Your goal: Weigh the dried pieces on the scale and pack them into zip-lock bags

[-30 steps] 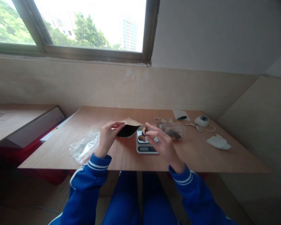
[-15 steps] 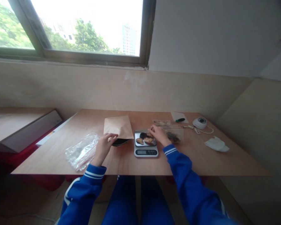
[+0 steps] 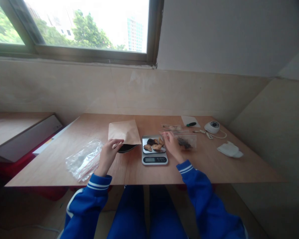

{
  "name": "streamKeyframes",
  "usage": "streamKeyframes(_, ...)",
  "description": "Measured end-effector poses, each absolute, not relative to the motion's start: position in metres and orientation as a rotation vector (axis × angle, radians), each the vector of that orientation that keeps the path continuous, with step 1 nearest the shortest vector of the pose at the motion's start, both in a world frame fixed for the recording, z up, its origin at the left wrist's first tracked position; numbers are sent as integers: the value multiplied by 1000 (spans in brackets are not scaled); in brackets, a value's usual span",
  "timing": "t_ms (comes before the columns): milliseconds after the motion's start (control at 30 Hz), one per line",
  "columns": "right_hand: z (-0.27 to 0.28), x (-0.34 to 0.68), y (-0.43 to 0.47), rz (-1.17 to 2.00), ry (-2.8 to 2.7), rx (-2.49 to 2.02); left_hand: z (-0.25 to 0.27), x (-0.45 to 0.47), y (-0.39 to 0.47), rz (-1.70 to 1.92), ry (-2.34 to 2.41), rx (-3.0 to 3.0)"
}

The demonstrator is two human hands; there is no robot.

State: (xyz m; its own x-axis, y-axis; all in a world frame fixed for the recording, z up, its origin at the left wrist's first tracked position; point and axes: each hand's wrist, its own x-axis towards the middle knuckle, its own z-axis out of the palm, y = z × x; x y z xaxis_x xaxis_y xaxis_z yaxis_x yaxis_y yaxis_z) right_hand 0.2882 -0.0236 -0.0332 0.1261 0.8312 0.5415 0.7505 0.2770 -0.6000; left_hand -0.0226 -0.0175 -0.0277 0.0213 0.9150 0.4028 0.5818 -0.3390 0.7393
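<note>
The worktop point(image 3: 204, 169) bears a scale point(image 3: 154, 160) near its front edge, clear plastic point(image 3: 84, 160) towards the front-left corner, a brown bag point(image 3: 124, 131) and zip bags point(image 3: 188, 142) farther back, paper point(image 3: 186, 119) near the far-right corner, a camera point(image 3: 211, 127) and crumpled white item point(image 3: 230, 150) towards the right edge.

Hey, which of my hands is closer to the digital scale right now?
Right. Your right hand is close beside the digital scale, by its far right corner; your left hand is farther off, to its left, pinching the brown paper bag.
</note>
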Motion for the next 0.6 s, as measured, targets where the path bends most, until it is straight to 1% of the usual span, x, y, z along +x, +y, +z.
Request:
streamKeyframes(100, -18, 277, -51, 148, -1596, -1369, -21, -19, -19, 1227, 1515, 1906)
streamKeyframes(167, -7, 257, -71, 227, -1634, -1270, -13, -14, -21, 1238, 1506, 1875)
streamKeyframes(233, 1, 229, -86, 338, -1791, -1126, -3, -7, -25, 1271, 1483, 1836)
streamKeyframes(267, 2, 213, -90, 346, -1901, -1046, 1, -4, -27, 1286, 1468, 1815)
streamKeyframes(300, 3, 197, -92, 310, -2003, -997, 6, -2, -29, 1295, 1453, 1797)
streamKeyframes(367, -1, 169, -90, 135, -2118, -1000, 12, 0, -33, 1294, 1427, 1765)
streamKeyframes(467, -13, 141, -81, -77, -2247, -1158, 16, -5, -38, 1277, 1449, 1707)
streamKeyframes(533, -21, 132, -79, -103, -2300, -1276, 15, -11, -41, 1275, 1500, 1663)
streamKeyframes(600, -26, 127, -80, -62, -2335, -1361, 12, -15, -43, 1266, 1551, 1650)
